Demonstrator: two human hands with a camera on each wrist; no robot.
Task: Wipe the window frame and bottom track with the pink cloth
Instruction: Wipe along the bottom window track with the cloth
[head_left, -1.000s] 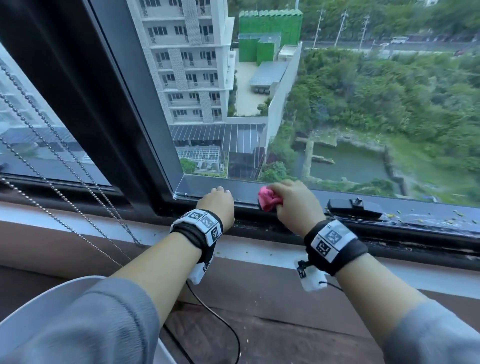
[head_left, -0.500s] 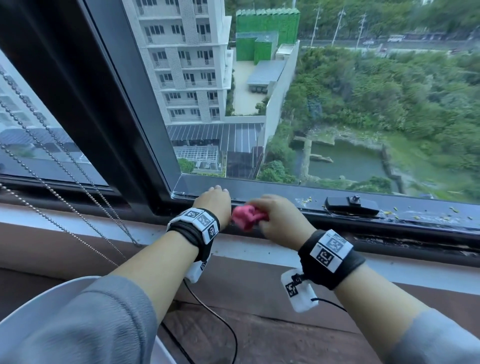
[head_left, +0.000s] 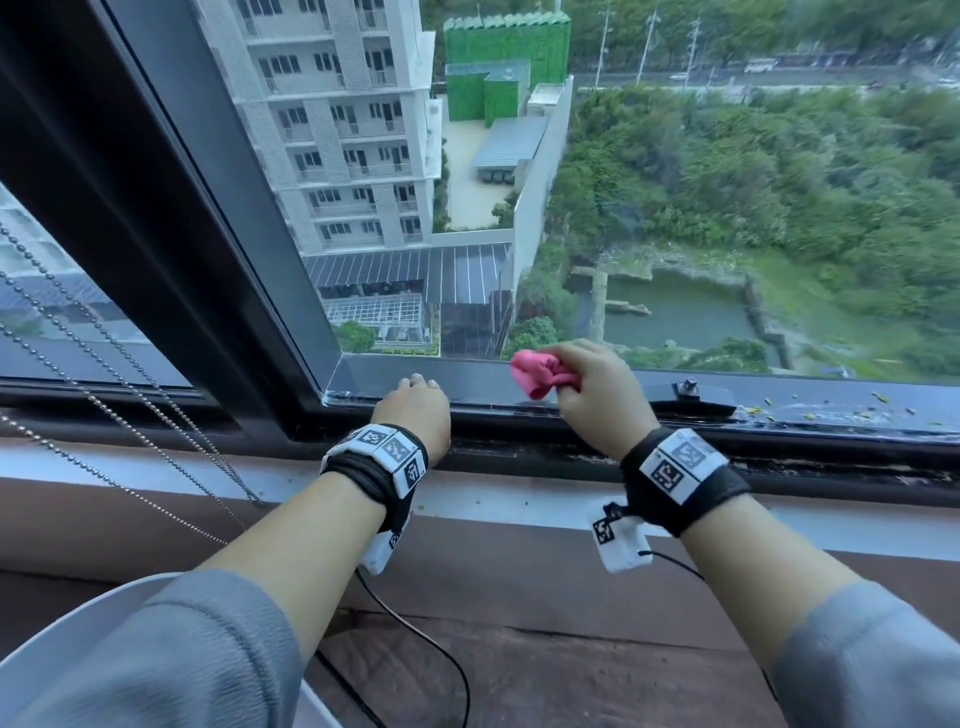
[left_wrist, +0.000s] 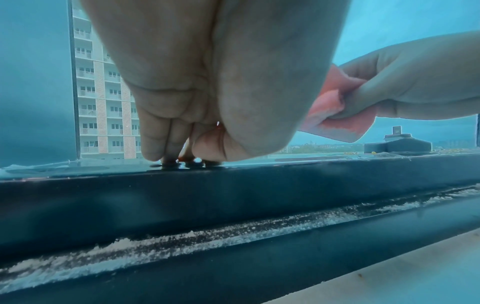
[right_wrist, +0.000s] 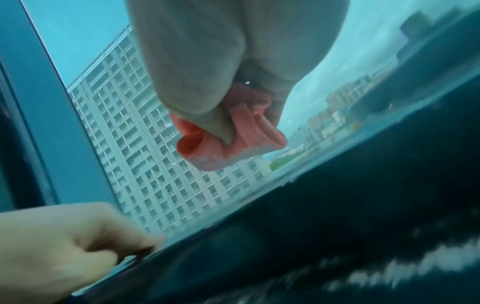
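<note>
The right hand (head_left: 597, 387) clutches the pink cloth (head_left: 537, 375) bunched up in its fingers, and the cloth hangs just above the window frame (head_left: 519, 392), not touching it as far as the wrist views show. The left hand (head_left: 415, 410) holds nothing; its fingertips (left_wrist: 166, 152) press down on the top of that frame, beside the cloth on the side toward the frame's upright corner. The bottom track (left_wrist: 233, 234) runs long and level, parallel to the frame and just below it on the person's side, with a white gritty line of dirt along its length. So the cloth hand is the nearer one to the work. Judging from this, it needs to drop down and toward the person to reach the track, then travel along that long line. A black latch (head_left: 693, 397) sits on the frame beyond the right hand, away from the corner.
</note>
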